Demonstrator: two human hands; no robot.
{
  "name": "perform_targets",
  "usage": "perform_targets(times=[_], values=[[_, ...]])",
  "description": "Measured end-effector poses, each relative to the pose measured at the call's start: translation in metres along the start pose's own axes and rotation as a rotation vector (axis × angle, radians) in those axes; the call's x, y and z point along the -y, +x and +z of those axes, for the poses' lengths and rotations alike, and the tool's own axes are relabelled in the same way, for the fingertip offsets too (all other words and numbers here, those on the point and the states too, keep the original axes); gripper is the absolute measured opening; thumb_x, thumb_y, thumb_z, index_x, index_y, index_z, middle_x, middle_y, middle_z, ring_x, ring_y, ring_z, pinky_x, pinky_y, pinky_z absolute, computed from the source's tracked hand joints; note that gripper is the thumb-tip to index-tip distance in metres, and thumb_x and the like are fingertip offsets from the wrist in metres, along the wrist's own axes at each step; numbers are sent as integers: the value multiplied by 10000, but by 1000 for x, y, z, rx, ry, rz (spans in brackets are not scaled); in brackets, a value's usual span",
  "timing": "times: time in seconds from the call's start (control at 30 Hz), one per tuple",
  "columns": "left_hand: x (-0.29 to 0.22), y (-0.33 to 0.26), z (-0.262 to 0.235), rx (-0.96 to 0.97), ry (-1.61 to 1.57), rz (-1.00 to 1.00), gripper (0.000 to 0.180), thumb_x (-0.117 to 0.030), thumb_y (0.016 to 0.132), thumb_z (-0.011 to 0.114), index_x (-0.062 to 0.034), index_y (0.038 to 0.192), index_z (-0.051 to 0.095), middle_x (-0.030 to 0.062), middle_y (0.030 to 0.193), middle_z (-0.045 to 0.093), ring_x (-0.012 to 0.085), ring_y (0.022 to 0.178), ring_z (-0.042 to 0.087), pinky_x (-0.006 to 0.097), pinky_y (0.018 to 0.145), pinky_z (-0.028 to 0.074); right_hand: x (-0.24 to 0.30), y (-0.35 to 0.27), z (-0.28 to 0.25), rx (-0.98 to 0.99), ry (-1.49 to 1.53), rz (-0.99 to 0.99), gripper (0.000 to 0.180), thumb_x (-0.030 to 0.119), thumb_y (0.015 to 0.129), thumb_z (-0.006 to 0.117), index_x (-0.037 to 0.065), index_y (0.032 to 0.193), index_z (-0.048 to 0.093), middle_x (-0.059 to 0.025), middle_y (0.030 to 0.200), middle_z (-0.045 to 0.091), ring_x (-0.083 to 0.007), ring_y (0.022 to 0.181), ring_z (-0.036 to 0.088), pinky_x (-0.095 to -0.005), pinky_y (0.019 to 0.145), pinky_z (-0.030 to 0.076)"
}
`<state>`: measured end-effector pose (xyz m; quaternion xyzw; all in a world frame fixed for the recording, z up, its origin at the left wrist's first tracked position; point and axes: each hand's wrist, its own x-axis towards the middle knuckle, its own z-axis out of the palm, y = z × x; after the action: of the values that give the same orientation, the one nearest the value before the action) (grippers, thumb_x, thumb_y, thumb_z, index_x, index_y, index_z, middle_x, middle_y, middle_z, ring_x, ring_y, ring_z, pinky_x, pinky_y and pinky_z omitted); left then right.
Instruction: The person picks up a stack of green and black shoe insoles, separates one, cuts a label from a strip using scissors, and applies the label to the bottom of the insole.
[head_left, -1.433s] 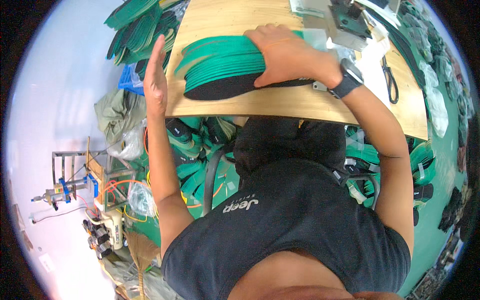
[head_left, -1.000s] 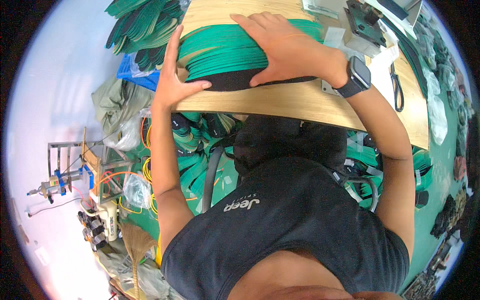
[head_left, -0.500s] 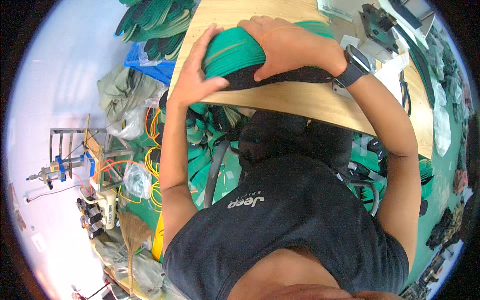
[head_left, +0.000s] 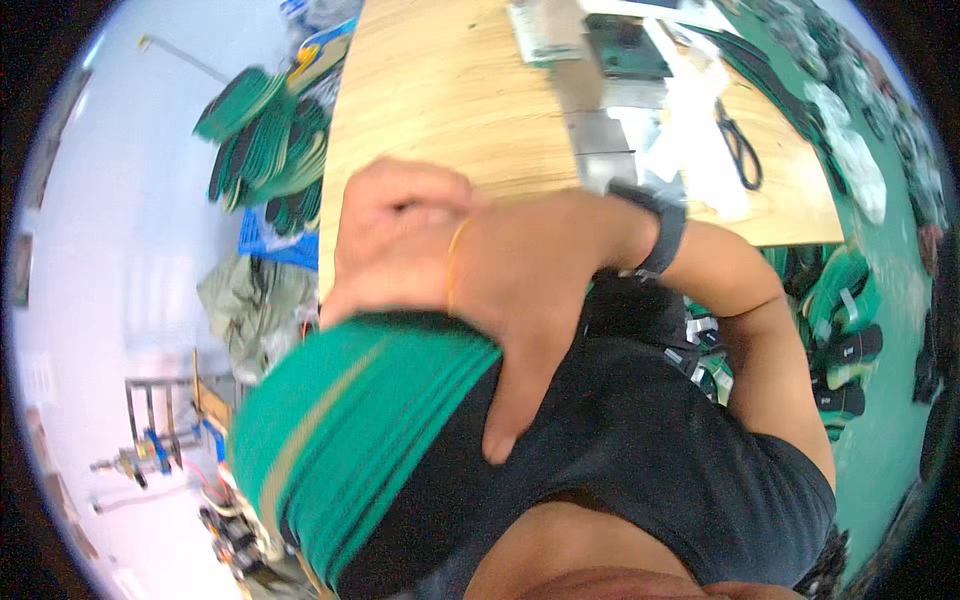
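A thick stack of green and black shoe insoles [head_left: 345,425], with one tan layer in it, is tilted up in front of my chest. My right hand [head_left: 530,290] grips its upper end, thumb down along the black side. A thin orange band [head_left: 456,262] crosses this hand's fingers, and a dark watch [head_left: 655,228] is on the wrist. Just beyond is my left hand [head_left: 400,195], fingers curled at the same end of the stack. It is blurred and partly covered by my right hand; the stack hides my left forearm.
The wooden table [head_left: 440,110] lies ahead, with white paper [head_left: 695,140] and black-handled scissors [head_left: 740,150] on its right. More insoles [head_left: 265,150] are heaped above a blue crate [head_left: 270,243] at left. Other insoles [head_left: 845,300] lie at right, below table height.
The insole stack has left the tabletop and come toward my chest, to the left and tilted. Both hands moved nearer with it, the right now over its upper end. My view has also shifted.
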<state>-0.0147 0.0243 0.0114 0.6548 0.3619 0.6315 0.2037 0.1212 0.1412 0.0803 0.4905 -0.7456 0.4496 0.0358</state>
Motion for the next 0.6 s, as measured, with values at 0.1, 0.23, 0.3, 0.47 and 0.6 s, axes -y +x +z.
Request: perform_targets(times=[0.1, 0.23, 0.3, 0.47, 0.6], values=[[8, 10, 22, 145, -141, 127, 156, -82, 882, 606, 52, 949, 649, 130, 787, 596, 195, 670, 545, 310, 594, 440, 8, -9, 12, 76, 215, 22, 902, 482, 561, 859, 29, 1243, 480, -190, 1048, 596, -293, 1028, 580, -325, 853, 436], [19, 10, 54, 38, -419, -101, 171, -124, 875, 645, 40, 921, 638, 160, 841, 591, 225, 723, 556, 329, 608, 446, 14, -24, 11, 134, 283, 59, 1003, 376, 551, 899, -23, 1322, 396, -201, 1254, 514, -311, 1170, 505, -331, 991, 387], [25, 15, 63, 44, -398, -98, 165, -150, 884, 639, 11, 864, 611, 129, 768, 580, 196, 641, 523, 331, 568, 438, 14, -30, 13, 92, 337, 44, 1010, 373, 552, 899, -22, 1328, 388, -199, 1268, 504, -307, 1180, 496, -326, 993, 382], [19, 37, 59, 268, -88, -21, 122, -102, 834, 669, 2, 793, 623, 121, 722, 590, 220, 605, 547, 334, 542, 441, 22, -47, 21, -7, 480, 62, 1015, 353, 560, 898, -20, 1342, 368, -192, 1288, 486, -282, 1219, 459, -321, 1014, 367], [4, 68, 50, 503, 207, -151, 44, 1, 764, 673, -2, 771, 630, 113, 769, 615, 253, 660, 601, 315, 580, 462, 20, -62, 20, -117, 401, 100, 1008, 340, 564, 895, -22, 1342, 366, -187, 1271, 492, -276, 1216, 459, -329, 1024, 368]])
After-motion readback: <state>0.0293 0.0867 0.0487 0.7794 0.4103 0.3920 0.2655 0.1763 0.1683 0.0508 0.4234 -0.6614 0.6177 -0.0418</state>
